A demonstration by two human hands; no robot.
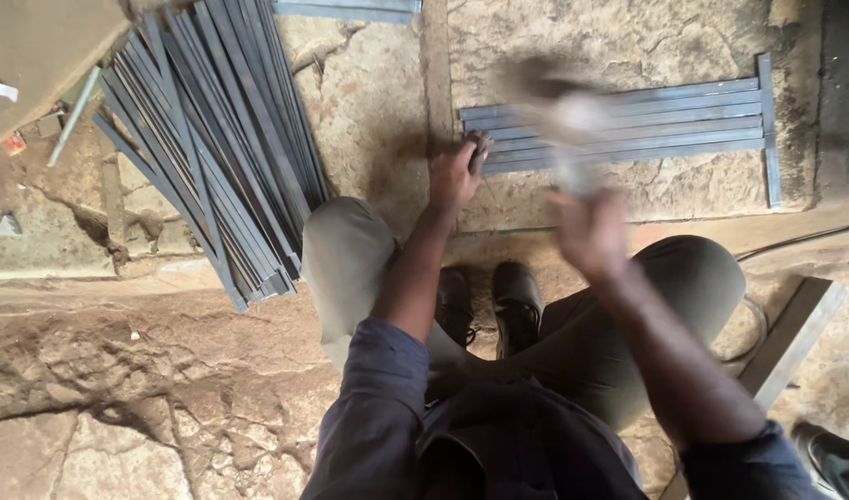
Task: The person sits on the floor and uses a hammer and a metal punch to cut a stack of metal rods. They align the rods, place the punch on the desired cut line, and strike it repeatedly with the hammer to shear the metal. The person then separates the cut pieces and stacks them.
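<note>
Head view is showing the left hand [454, 176] pressing its fingers on the near left ends of flat steel bars [628, 125] lying side by side on the stone floor [369, 102], while the right hand [591, 231] is gripping a blurred hammer [563, 111] above them.

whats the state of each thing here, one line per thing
left hand: pressed on the near end of the flat bars
right hand: raised, motion-blurred, gripping a blurred tool
flat bars: lying side by side on the stone floor
loose bar pile: fanned out, untouched
</note>
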